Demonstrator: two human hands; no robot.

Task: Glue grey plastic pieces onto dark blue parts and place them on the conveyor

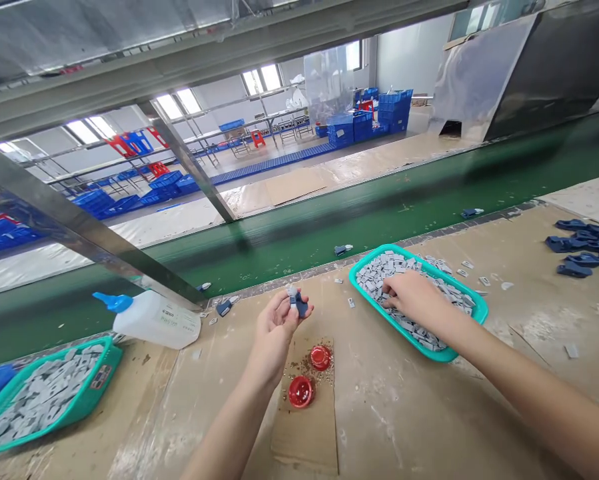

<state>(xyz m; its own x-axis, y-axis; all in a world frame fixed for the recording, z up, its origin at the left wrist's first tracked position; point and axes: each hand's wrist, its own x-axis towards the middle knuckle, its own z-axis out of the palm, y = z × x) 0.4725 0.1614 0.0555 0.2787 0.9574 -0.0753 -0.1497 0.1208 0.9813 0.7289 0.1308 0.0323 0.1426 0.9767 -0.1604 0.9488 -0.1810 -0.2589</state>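
Note:
My left hand (278, 319) is closed around a small dark blue plastic part (300, 305) with a pale grey piece on its top, held above the worktable. Below it, two small red cups (300, 392) stand on a cardboard strip (304, 437) strewn with brownish grains. My right hand (408, 291) reaches into a turquoise basket (442, 355) heaped with small grey plastic pieces (386, 268). Its fingers are bent down together among the pieces; whether one is pinched between them is hidden.
A white squeeze bottle (156, 320) with a blue nozzle lies at the left, by another turquoise basket (92, 397) of grey pieces. Beyond the table edge runs a green conveyor belt (289, 247) carrying a few parts. Dark blue parts (584, 240) are piled at the right. A metal post (179, 157) slants at the left.

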